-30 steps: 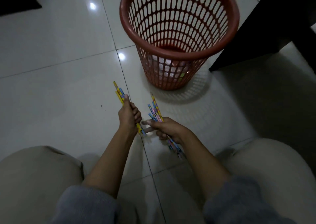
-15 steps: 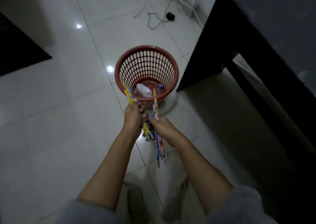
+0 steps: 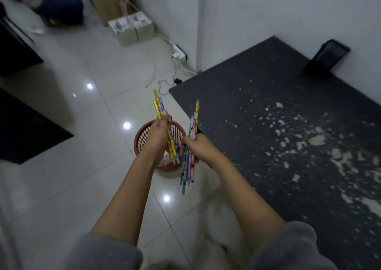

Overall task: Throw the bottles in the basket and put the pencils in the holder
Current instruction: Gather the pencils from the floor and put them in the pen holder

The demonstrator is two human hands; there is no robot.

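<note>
Colourful pencils (image 3: 192, 144) stick out both ends of each clenched hand (image 3: 199, 147).

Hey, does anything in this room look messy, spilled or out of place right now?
Yes. The dark tabletop is strewn with pale flecks and patches, thickest toward its right side, like crumbs or flaked paint. Loose cables also trail across the floor by the power strip.

No readable text, label, brand or number is showing anywhere; the colourful prints on the pencils (image 3: 193, 138) are appearing only as blurred patterns, too small to make out.
</note>
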